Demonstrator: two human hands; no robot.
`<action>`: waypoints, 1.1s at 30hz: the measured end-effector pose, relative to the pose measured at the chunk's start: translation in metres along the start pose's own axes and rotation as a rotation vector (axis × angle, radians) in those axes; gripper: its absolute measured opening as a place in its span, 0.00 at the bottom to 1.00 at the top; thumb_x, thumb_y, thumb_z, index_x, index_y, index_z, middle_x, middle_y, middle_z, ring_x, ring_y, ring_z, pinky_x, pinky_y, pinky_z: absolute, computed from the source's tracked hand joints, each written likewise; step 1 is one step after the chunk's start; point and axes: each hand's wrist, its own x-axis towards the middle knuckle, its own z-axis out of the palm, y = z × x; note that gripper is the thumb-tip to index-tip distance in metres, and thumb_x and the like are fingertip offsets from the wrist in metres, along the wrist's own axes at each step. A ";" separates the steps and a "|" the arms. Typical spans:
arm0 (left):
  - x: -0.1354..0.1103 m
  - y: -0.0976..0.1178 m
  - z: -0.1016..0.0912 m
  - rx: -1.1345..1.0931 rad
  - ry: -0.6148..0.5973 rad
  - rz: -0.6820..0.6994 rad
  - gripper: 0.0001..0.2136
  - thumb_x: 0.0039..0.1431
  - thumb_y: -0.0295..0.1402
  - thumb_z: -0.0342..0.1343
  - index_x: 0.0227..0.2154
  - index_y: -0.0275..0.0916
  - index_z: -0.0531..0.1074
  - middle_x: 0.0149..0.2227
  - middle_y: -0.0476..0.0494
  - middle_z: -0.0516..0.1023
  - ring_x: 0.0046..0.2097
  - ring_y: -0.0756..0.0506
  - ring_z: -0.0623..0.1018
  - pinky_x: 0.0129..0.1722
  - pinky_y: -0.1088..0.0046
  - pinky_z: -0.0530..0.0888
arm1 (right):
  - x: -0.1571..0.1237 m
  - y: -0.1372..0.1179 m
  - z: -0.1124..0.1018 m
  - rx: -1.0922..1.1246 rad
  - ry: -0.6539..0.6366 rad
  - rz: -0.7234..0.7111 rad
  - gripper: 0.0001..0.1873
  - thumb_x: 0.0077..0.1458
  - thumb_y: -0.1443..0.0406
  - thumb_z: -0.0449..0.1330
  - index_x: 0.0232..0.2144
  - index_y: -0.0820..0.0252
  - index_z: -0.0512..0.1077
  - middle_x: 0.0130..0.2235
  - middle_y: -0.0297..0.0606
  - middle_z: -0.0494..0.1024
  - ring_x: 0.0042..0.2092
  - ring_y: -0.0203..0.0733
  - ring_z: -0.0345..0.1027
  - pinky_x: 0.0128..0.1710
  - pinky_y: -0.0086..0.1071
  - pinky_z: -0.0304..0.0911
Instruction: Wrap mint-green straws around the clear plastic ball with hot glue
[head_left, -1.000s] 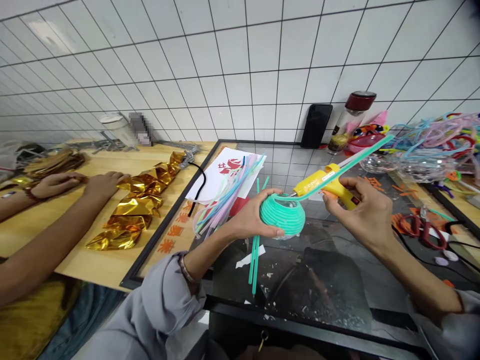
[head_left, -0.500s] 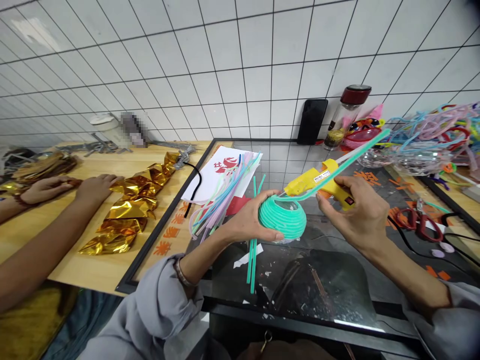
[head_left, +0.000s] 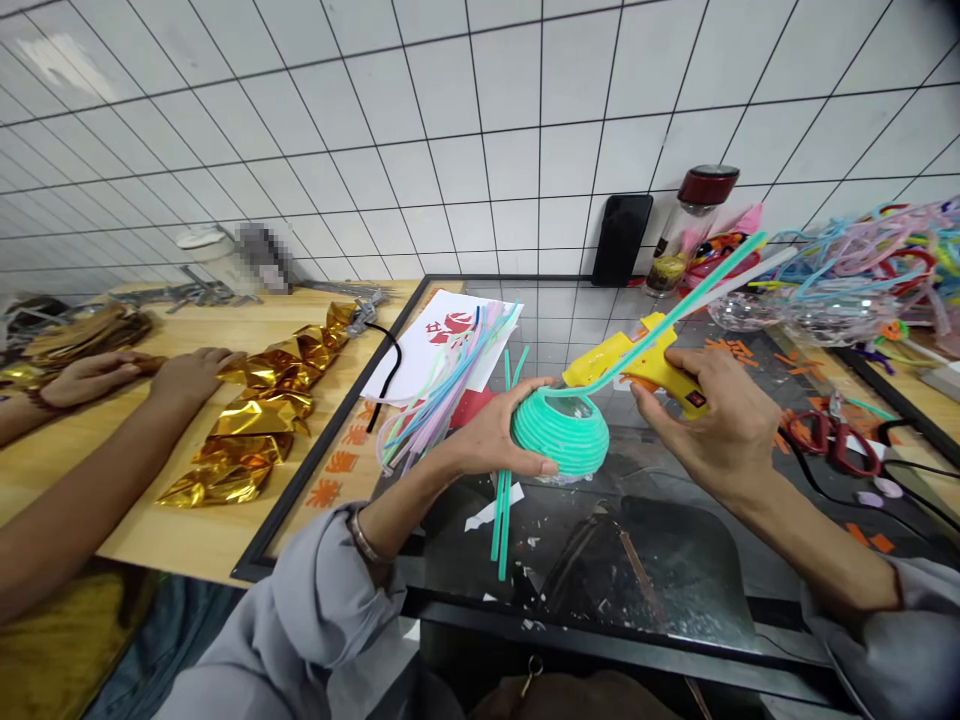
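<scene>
My left hand (head_left: 504, 432) is wrapped round the left side of a round bowl (head_left: 562, 437) covered in coils of turquoise pipe cleaner. From the bowl's rim a loose turquoise strip (head_left: 679, 310) rises up to the right. My right hand (head_left: 712, 420) grips a yellow hot glue gun (head_left: 637, 362) by its handle, its nose at the back of the rim. A white glue stick (head_left: 739, 283) pokes out of the gun's rear. The nozzle tip is partly hidden behind the rim and my left fingers. More turquoise strips (head_left: 501, 525) lie beneath my left wrist.
Left of the bowl, pastel pipe cleaners (head_left: 442, 385) lie over white paper (head_left: 397, 360). Red scissors (head_left: 840, 440) and black cords are at right. A phone (head_left: 621, 240) and glass bottle (head_left: 679, 230) stand by the wall. A co-worker's hands (head_left: 184, 380) rest near gold foil (head_left: 259, 420).
The glue gun has tilted slightly, and its glue stick now points farther right, apart from the turquoise strip. The strip's free end has shifted a little left. Both hands keep their holds.
</scene>
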 end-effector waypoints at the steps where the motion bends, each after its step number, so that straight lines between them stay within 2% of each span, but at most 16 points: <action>1: 0.000 -0.001 0.000 -0.012 -0.003 -0.001 0.50 0.34 0.38 0.75 0.63 0.36 0.60 0.60 0.34 0.72 0.60 0.31 0.72 0.61 0.52 0.68 | 0.000 0.000 0.000 0.004 -0.001 0.001 0.15 0.55 0.66 0.66 0.45 0.57 0.69 0.35 0.39 0.81 0.34 0.44 0.77 0.31 0.35 0.71; 6: 0.000 -0.002 -0.001 -0.048 -0.026 0.004 0.49 0.35 0.37 0.75 0.63 0.37 0.60 0.58 0.35 0.73 0.59 0.32 0.73 0.60 0.52 0.70 | 0.001 0.001 -0.001 0.028 -0.004 -0.011 0.15 0.55 0.66 0.66 0.45 0.57 0.69 0.35 0.40 0.81 0.35 0.45 0.77 0.32 0.35 0.71; 16: 0.000 -0.002 -0.002 -0.009 -0.004 0.018 0.49 0.34 0.38 0.75 0.63 0.38 0.62 0.61 0.35 0.70 0.62 0.31 0.70 0.64 0.51 0.66 | 0.002 0.001 -0.004 0.066 -0.034 0.014 0.13 0.57 0.65 0.66 0.45 0.56 0.70 0.36 0.40 0.81 0.36 0.45 0.76 0.33 0.37 0.71; 33: 0.001 -0.002 -0.003 0.017 -0.014 0.025 0.50 0.34 0.37 0.75 0.63 0.34 0.61 0.61 0.31 0.72 0.62 0.31 0.72 0.62 0.55 0.67 | 0.002 0.005 -0.006 0.081 -0.049 -0.003 0.14 0.58 0.64 0.65 0.47 0.55 0.71 0.37 0.40 0.81 0.36 0.46 0.77 0.34 0.38 0.70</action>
